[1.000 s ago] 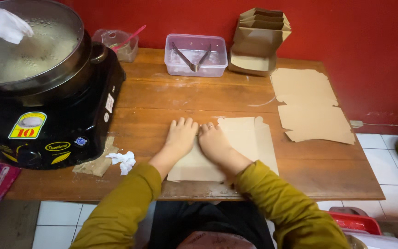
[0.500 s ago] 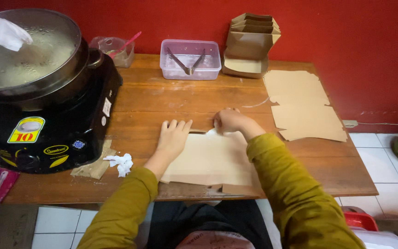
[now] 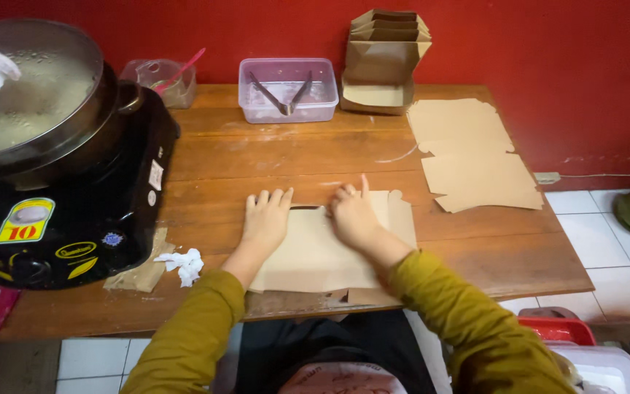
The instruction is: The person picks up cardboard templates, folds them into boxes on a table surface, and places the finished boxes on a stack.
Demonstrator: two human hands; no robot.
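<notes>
A flat brown cardboard box blank (image 3: 315, 255) lies on the wooden table (image 3: 257, 160) in front of me. My left hand (image 3: 267, 219) rests palm down on its left part, fingers together and pointing away. My right hand (image 3: 353, 213) presses on the blank's upper middle, knuckles bent and one finger raised. Both arms wear mustard-yellow sleeves.
A large black cooker (image 3: 52, 190) with a steamed glass lid fills the left. A clear plastic tub (image 3: 287, 89) with tongs, a smaller tub with a pink spoon (image 3: 162, 79) and stacked folded cardboard boxes (image 3: 384, 58) stand at the back. Flat blanks (image 3: 472, 157) lie right. Crumpled tissue (image 3: 184, 264) lies near the cooker.
My right hand has drawn back from the blank's far right corner to its upper middle, next to my left hand. The left hand stays on the blank's left part.
</notes>
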